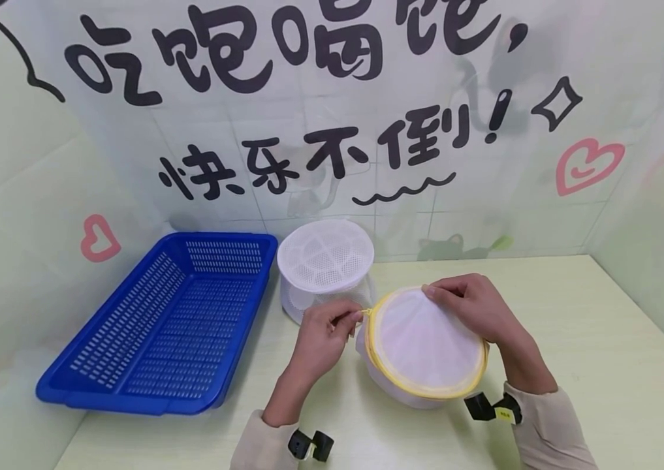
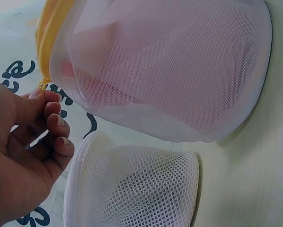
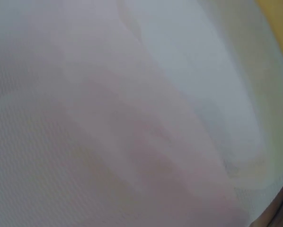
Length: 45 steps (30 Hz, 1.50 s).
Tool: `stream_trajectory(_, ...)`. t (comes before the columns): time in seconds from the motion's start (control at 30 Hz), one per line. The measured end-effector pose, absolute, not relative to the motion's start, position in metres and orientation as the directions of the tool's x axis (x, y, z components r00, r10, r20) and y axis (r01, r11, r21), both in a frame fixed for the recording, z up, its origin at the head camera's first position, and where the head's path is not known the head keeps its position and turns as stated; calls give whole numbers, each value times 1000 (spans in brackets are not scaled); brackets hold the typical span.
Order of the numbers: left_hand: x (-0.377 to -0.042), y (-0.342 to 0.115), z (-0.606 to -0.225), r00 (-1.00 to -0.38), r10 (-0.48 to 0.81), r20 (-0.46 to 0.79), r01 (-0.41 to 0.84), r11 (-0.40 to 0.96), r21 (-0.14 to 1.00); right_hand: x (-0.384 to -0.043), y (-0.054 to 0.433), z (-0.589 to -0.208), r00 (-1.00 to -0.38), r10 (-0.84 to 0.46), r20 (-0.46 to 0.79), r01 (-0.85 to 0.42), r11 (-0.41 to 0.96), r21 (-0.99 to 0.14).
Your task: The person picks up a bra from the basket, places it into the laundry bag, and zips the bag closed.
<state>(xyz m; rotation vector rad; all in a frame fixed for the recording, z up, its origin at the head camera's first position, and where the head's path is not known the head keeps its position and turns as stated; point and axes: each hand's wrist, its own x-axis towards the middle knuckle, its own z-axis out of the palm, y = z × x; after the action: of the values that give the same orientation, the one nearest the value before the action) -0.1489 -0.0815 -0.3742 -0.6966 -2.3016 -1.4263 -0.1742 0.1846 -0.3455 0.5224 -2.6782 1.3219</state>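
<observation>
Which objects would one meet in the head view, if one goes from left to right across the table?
Blue plastic basket → white mesh bag → yellow-rimmed mesh bag.

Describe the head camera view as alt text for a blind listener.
A person's left hand pinches the zipper pull of a yellow-trimmed mesh bag while the right hand grips it. To its left are a white mesh bag and a blue basket.

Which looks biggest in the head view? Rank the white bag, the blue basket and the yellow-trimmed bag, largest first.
1. Blue basket
2. Yellow-trimmed bag
3. White bag

The white bag stands farther back, so which bag is truly larger is unsure.
</observation>
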Motion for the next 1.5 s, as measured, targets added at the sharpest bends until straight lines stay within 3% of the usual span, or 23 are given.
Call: stream_trajectory(1.5,-150,-81,-376,-780,258,571,625,386,679,-172,185,-343,-953,-187,237,-302,600,-741)
